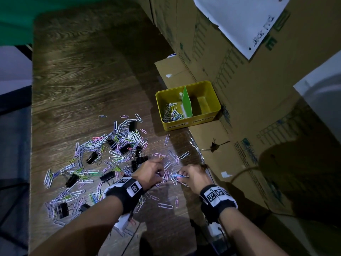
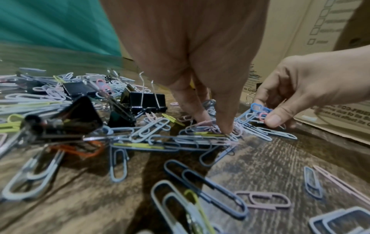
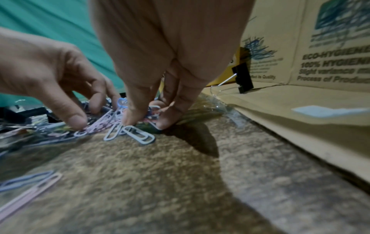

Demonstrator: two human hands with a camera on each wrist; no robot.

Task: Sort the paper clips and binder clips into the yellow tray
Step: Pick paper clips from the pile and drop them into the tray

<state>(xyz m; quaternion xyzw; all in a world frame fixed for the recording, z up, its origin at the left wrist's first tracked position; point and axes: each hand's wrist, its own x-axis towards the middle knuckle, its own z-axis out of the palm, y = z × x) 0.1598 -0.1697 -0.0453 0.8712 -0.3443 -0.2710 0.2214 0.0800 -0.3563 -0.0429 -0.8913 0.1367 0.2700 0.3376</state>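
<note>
**Pinch a clean bunch, leave the tangles**

Both hands work one small heap of paper clips [image 1: 173, 177] on the surface [image 1: 83, 80]. The right hand [image 1: 193, 174] has its fingers [image 2: 264, 90] nearly closed, pinching a blue bunch. The left hand [image 1: 149, 171] curls its fingertips [image 2: 226, 125] onto pink ones, seemingly pinching them. Best lift only loose clips, clear of the binder clips [image 1: 93, 157]. The yellow tray [image 1: 190, 122] stands well beyond, one compartment already holding clips.

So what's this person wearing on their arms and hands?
No gloves or sleeves: left hand and right hand are bare. The left band and right band are black, with white panels carrying square black codes. A white unit with a thin dark cable seems to hang under each wrist.
</note>
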